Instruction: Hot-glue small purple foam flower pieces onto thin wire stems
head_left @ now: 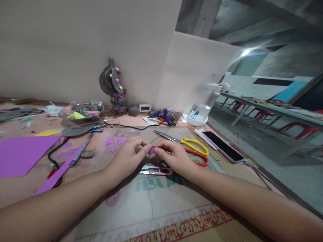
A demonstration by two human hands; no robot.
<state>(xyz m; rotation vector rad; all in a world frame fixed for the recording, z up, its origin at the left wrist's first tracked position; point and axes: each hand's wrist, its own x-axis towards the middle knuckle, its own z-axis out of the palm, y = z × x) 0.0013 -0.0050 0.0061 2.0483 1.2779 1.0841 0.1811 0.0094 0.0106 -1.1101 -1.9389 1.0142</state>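
Note:
My left hand (133, 153) and my right hand (174, 156) meet above the middle of the mat. Between their pinched fingertips is a small purple piece (151, 150), perhaps a foam flower; the fingers cover most of it. Just below lie small thread snips (161, 171) with a pink handle. Beside my right hand rest large scissors (194, 146) with one yellow and one orange handle loop, partly behind that hand. Several purple flower cutouts (112, 148) lie to the left of my left hand.
A purple foam sheet (25, 154) and a purple strip (59, 173) lie left. Behind stand a tray of craft bits (80, 112), a grey decorated ornament (113, 85), a small clock (145, 108) and a blue glue gun (164, 116). Right are a water jug (202, 106) and a phone (223, 146).

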